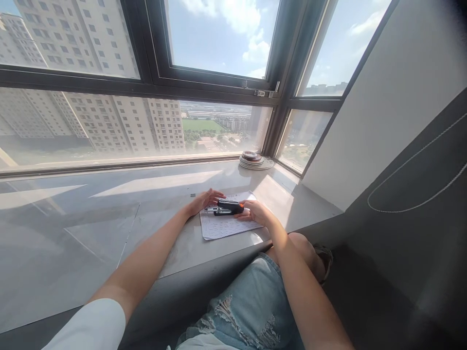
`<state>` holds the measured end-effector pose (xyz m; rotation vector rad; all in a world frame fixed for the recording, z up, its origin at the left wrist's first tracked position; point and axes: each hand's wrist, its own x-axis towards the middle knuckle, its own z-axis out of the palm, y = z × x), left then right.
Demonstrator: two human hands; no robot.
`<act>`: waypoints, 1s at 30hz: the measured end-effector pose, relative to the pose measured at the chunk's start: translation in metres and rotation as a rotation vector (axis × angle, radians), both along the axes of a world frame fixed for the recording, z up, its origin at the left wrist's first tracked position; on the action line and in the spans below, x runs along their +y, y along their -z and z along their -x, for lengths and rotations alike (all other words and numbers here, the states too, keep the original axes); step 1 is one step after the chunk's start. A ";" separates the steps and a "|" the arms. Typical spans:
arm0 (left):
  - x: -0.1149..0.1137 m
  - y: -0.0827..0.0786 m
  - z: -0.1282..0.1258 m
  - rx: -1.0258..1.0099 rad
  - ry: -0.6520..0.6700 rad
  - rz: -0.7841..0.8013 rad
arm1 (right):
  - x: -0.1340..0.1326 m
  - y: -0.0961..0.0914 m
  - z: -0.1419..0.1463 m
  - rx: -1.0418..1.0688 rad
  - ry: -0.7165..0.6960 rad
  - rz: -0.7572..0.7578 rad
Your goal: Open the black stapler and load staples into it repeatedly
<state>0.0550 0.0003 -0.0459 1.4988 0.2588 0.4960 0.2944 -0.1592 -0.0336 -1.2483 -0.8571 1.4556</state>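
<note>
A black stapler (230,206) with an orange part at its right end lies over printed paper sheets (222,229) on the white sill. A silver metal part (212,209) sticks out from its left end. Wrapped about the orange end is my right hand (256,212), with thumb and fingers on either side. My left hand (206,200) is at the stapler's other end, its fingers stretched out along the far side; whether they touch it is hard to see. A small strip, seemingly of staples (192,195), rests left of that hand.
A stack of round plate-like items (254,160) stands in the sill's far corner by the window frame (215,92). The sill's front edge (204,256) runs just above my knees. At right, a looped cord (404,210) hangs against the dark wall.
</note>
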 end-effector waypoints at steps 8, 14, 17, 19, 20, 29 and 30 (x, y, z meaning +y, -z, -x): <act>0.000 0.000 0.000 0.005 -0.002 0.005 | 0.003 0.011 -0.006 -0.222 0.051 -0.105; -0.002 -0.003 0.002 0.013 0.005 0.004 | 0.003 0.007 -0.008 -0.532 0.201 -0.493; -0.001 -0.002 0.002 0.009 0.007 0.000 | 0.006 0.010 -0.008 -0.624 0.162 -0.572; 0.000 -0.002 0.001 0.006 0.006 0.002 | 0.010 0.016 -0.007 -0.622 0.106 -0.572; 0.000 -0.001 0.001 0.006 0.004 0.004 | 0.011 0.019 -0.006 -0.617 0.079 -0.564; 0.000 -0.001 0.000 0.007 0.000 0.007 | 0.010 0.023 0.000 -0.807 -0.016 -0.574; 0.000 -0.001 0.000 0.007 0.000 0.007 | 0.009 0.023 0.000 -0.819 -0.014 -0.576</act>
